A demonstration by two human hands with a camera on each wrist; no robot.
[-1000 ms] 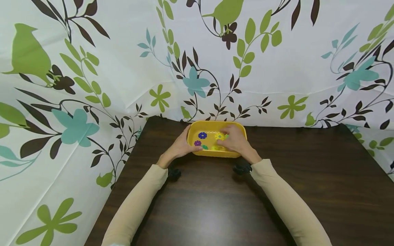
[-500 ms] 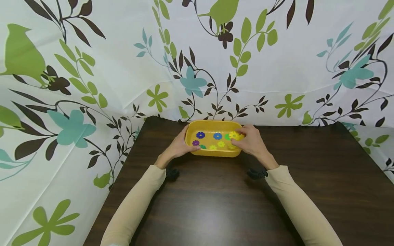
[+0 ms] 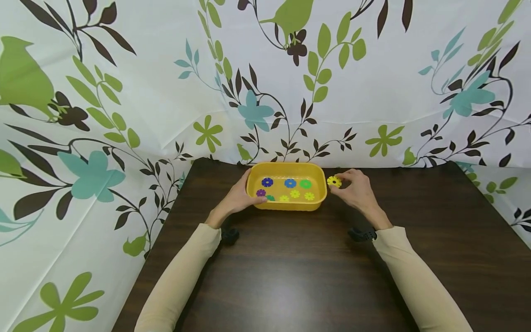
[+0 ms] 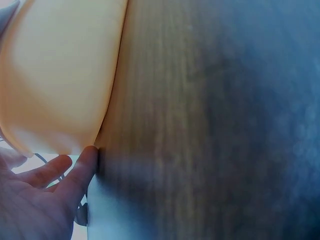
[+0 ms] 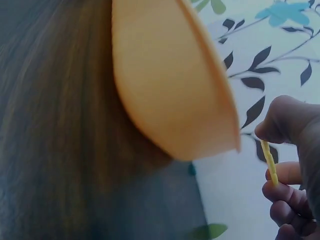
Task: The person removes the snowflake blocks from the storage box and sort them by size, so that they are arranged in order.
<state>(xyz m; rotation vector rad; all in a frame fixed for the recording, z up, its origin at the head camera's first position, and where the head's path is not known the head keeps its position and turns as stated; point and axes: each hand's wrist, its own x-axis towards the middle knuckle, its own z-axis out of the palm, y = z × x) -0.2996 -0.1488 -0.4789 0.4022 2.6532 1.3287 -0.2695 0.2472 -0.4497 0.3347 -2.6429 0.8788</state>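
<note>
A: What does the right hand (image 3: 355,190) have in its grip?

B: It pinches one yellow, flower-shaped disc (image 3: 330,180) between the thumb and the fingers. In the right wrist view, this disc shows its thin edge.

A: And where is this disc exactly?

B: It is outside the yellow-orange, rectangular plastic tray with rounded corners (image 3: 290,207), just beside the right end. In the right wrist view there is a small gap between them. How high it is above the dark brown, wood-grain table (image 3: 282,267), I cannot tell.

A: Does the left hand (image 3: 237,195) also hold something?

B: Yes, it grips the tray at the left end. The thumb lies over the near rim, and the fingers are against the outside.

A: What lies between the two grips?

B: Inside the tray there are more flower-shaped discs. Nearest to the left thumb are a teal-green disc (image 3: 270,198) and a purple disc (image 3: 258,192), with a dark blue disc (image 3: 263,182) a little farther away. Towards the right hand's pinch come a bright blue disc (image 3: 286,183), a green disc (image 3: 302,184) and three yellow-green discs (image 3: 309,196) along the near side.

A: What stands beyond the hands?

B: Behind the tray hangs a white cloth with printed birds, leaves and flowers (image 3: 356,99).
</note>
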